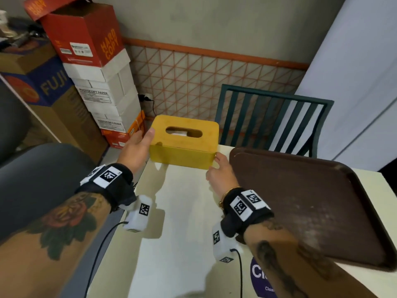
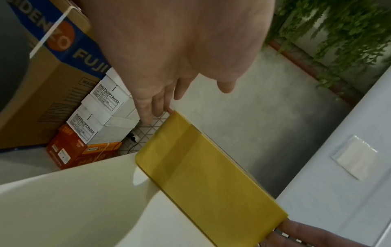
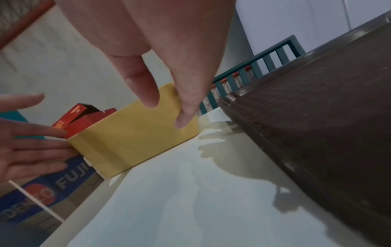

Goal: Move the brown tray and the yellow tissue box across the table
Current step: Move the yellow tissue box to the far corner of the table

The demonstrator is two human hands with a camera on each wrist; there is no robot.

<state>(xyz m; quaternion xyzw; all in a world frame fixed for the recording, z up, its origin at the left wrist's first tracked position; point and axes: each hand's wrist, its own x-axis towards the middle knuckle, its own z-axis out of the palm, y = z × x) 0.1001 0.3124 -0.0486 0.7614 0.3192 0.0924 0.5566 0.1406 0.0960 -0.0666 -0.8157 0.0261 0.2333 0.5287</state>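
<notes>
The rectangular yellow tissue box with an oval slot in its lid [image 1: 184,143] sat at the far left corner of the cream-white counter [image 1: 182,211], centre of the head view, with the flat dark-brown plastic tray [image 1: 311,201] resting at the right. The left hand [image 1: 137,147] lay against the box's left end with straight fingers [image 3: 38,147], released rather than clenched. The right hand [image 1: 221,171] touched the right end with loosely extended fingers [image 3: 184,117], gripping nothing firmly. The likely danger was the box slipping off the counter's corner, because flat palms squeezed a smooth surface, or its lid shifting. A swing rightward could also have knocked the tray.
</notes>
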